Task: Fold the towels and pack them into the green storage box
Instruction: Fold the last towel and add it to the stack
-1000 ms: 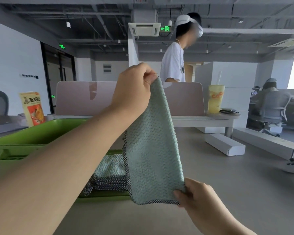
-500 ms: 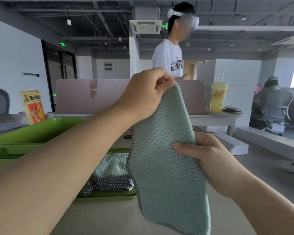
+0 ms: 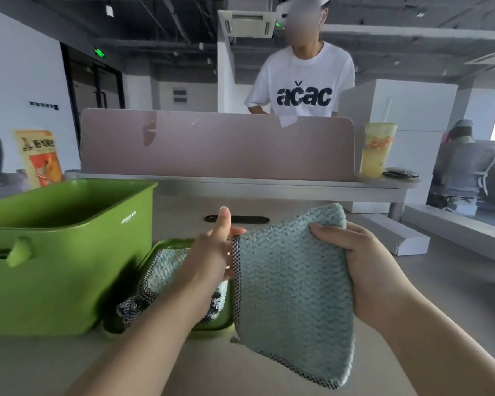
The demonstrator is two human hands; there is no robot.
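Only the head cam on this one. The right hand (image 3: 366, 270) has a proper grip on the light blue towel (image 3: 292, 287). The thumb is on the front near the top right corner and the other fingers are wrapped round behind the right edge. The towel looks doubled over and hangs in the air above the tabletop (image 3: 40, 364). Its black-and-white checked trim runs down the left side and along the bottom.

The left hand (image 3: 212, 261) is right at that left trim, thumb sticking straight up and off the cloth, fingers tucked at or behind the edge. Honestly can't tell if those fingers are pinching the towel or just touching it.

Just below and behind the left fingers, a green lid (image 3: 212, 328) lies flat on the tabletop with a stack of towels (image 3: 166, 270) on it. They have the same blue weave and checked trim, and the stack is a bit messy at the near corner. The left forearm covers part of it.

Left of the left fingers, right up against the lid, sits the green storage box (image 3: 69, 267) with its top open. Its floor isn't visible from this angle.

Beyond the fingers there's a dark cable slot (image 3: 237, 219) in the tabletop, then a pink divider (image 3: 212, 144) with a person in a white T-shirt (image 3: 300, 81) standing behind it. A yellow drink cup (image 3: 377, 150) is up past the right fingers, at the divider's right end. A snack bag (image 3: 39, 158) stands beyond the box, far left.
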